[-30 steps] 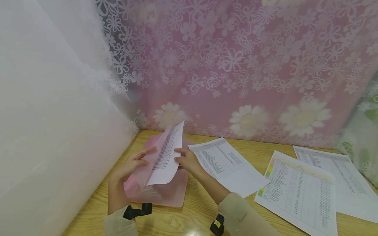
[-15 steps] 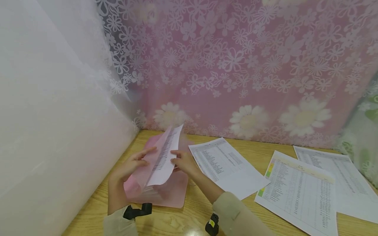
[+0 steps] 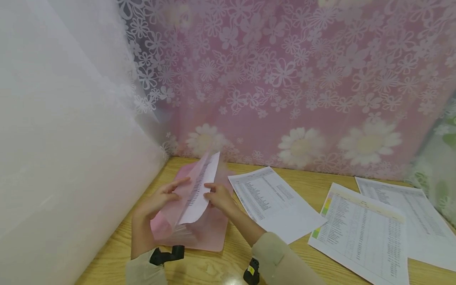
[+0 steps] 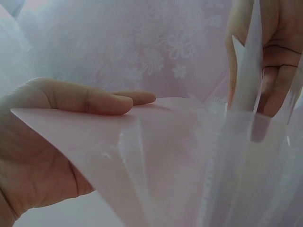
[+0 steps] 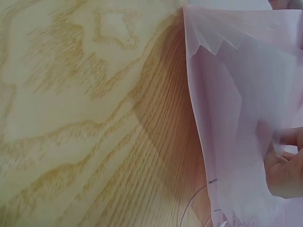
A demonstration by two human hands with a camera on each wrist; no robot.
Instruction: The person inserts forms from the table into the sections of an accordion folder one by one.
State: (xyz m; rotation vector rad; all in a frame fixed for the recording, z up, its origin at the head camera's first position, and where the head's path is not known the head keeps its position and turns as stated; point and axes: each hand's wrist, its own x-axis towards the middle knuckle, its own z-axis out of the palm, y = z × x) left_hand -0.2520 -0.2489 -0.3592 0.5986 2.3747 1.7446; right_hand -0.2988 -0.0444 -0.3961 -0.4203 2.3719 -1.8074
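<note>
A pink folder (image 3: 213,237) with clear sleeves lies spread on the table at centre left in the head view. My left hand (image 3: 156,202) grips its raised pink cover (image 4: 137,137), thumb on one face and fingers on the other. Between cover and sleeves stands a printed sheet of paper (image 3: 199,202), tilted and slightly bowed. Its right edge is pinched by my right hand (image 3: 220,197), thumb and fingers on either side. In the right wrist view, translucent sleeves (image 5: 255,80) partly cover the right fingers (image 5: 284,175). The sheet's left edge is hidden behind the cover.
To the right on the wooden table (image 3: 213,269) lie a printed sheet (image 3: 278,206), a sheet with coloured row marks (image 3: 360,229) and another printed sheet (image 3: 427,225), overlapping at their edges. A white sheet wall (image 3: 89,158) borders the left; a floral curtain (image 3: 256,130) hangs behind.
My right hand has moved a little left with the printed sheet, which sits deeper behind the pink cover and shows less of its face. The left hand has stayed in place.
</note>
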